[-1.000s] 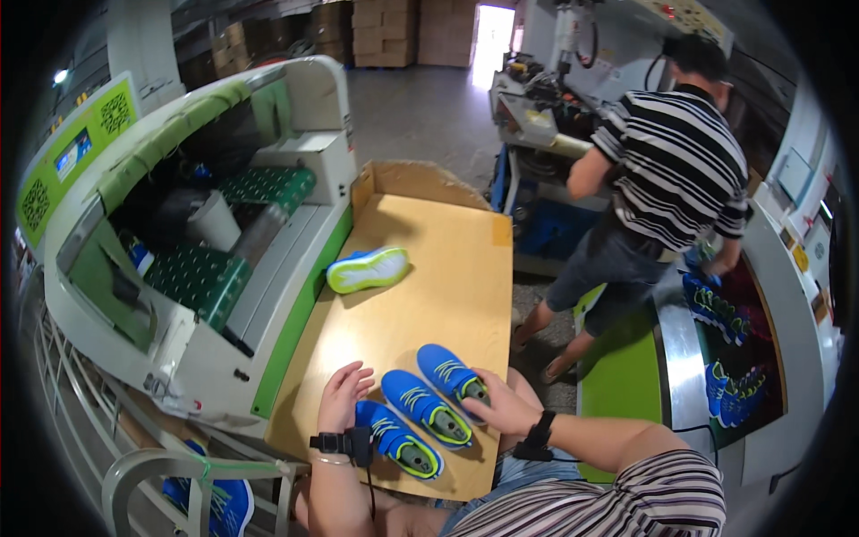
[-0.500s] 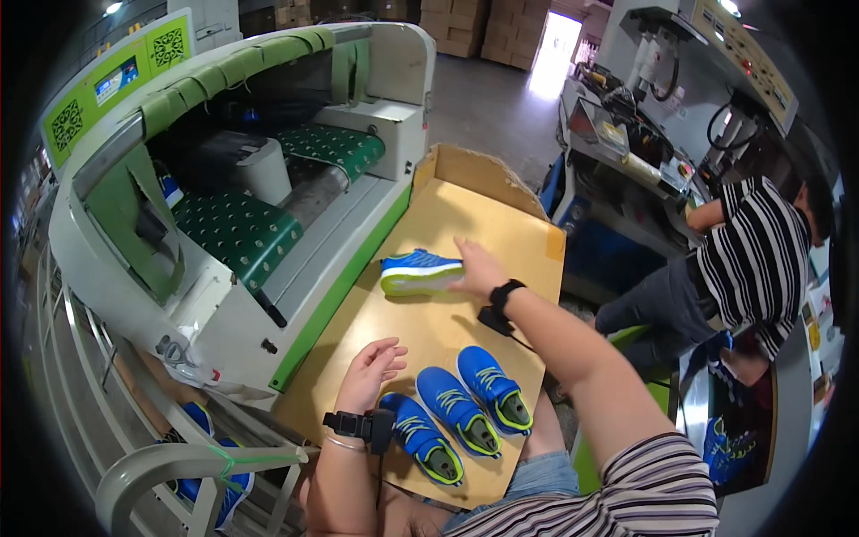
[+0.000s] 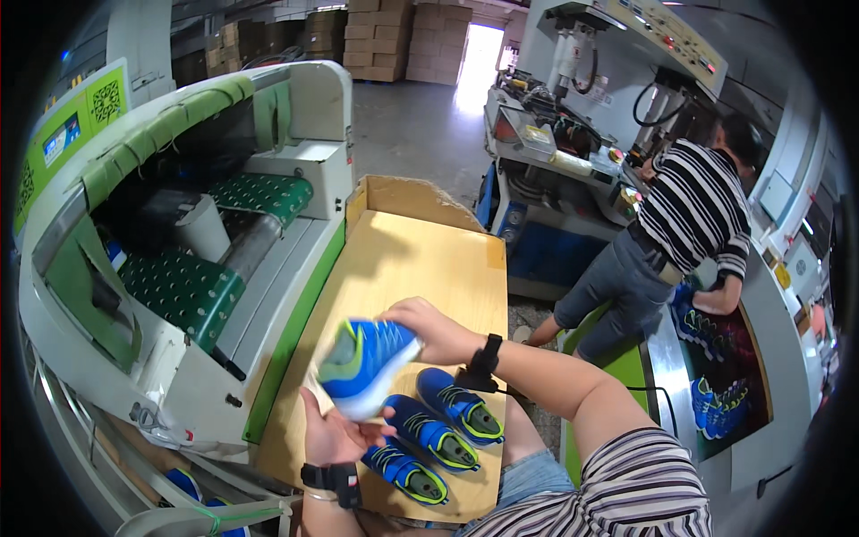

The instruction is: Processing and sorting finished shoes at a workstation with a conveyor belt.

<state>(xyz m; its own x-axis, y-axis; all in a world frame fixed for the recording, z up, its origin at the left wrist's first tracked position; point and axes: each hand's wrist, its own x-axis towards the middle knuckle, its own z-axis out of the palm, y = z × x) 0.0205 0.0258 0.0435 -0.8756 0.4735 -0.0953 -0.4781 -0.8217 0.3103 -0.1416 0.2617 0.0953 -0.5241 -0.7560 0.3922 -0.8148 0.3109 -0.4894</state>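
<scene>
A blue shoe (image 3: 365, 365) with a lime-green and white sole is held in the air over the near end of the wooden worktop (image 3: 420, 268), tilted with one end toward 2 o'clock and its sole end toward 7 o'clock; it is blurred. The right hand (image 3: 436, 329) lies at 2 o'clock of the shoe, its fingers closed over the upper end. The left hand (image 3: 335, 434) sits at 6 o'clock of the shoe, palm up and fingers spread, cupping the lower edge from beneath. Both wrists wear dark bands.

Just at 4 o'clock from the held shoe, three more blue shoes (image 3: 434, 432) with lime trim lie side by side on the worktop, touching or nearly touching one another, in a row running toward 7 o'clock. The left hand is just beside the nearest of them.

At 9 o'clock of the worktop stands a white and green machine (image 3: 179, 268) with a green dotted conveyor belt (image 3: 183, 286). A cardboard flap (image 3: 407, 197) rises at the far end of the worktop. At 3 o'clock, well apart, another person (image 3: 680, 224) in a striped shirt bends over a bench with further blue shoes (image 3: 716, 358).
</scene>
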